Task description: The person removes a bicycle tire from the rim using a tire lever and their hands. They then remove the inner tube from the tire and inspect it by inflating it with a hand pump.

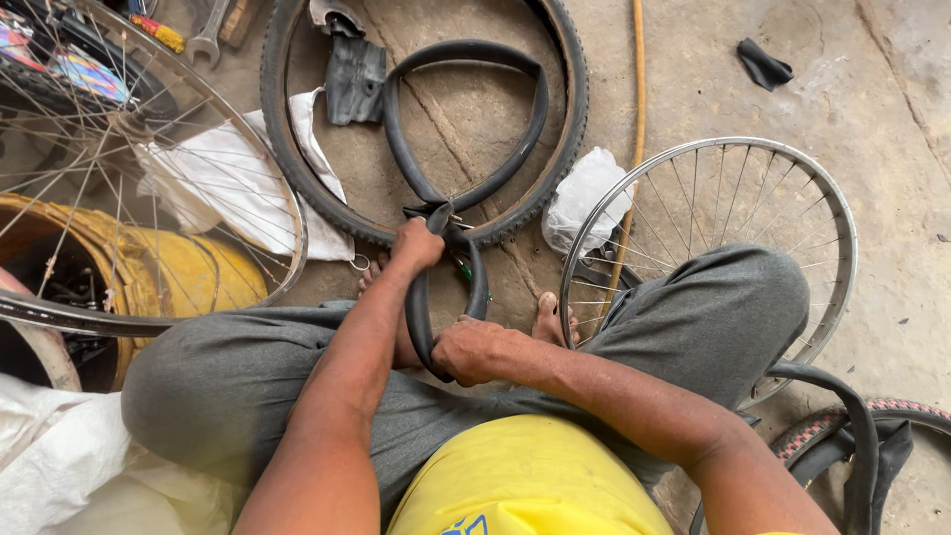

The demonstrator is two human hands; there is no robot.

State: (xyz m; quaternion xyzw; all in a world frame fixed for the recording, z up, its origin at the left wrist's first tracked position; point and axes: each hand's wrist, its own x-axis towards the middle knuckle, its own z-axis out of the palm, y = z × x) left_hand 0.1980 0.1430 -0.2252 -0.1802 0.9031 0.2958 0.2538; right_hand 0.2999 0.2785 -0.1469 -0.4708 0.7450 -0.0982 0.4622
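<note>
Hands, left and right, grip inner tube, tyre ahead, bare rim alongside

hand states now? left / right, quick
Left hand: closed, gripping the black inner tube at its far fold.
Right hand: closed on the same tube's near loop, by the knees.

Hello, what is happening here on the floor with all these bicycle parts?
A person sits on the concrete floor and holds a black inner tube with both hands. The left hand grips it further out, the right hand nearer the body. The tube's far loop lies inside a black tyre. A bare spoked wheel rests by the right knee.
</note>
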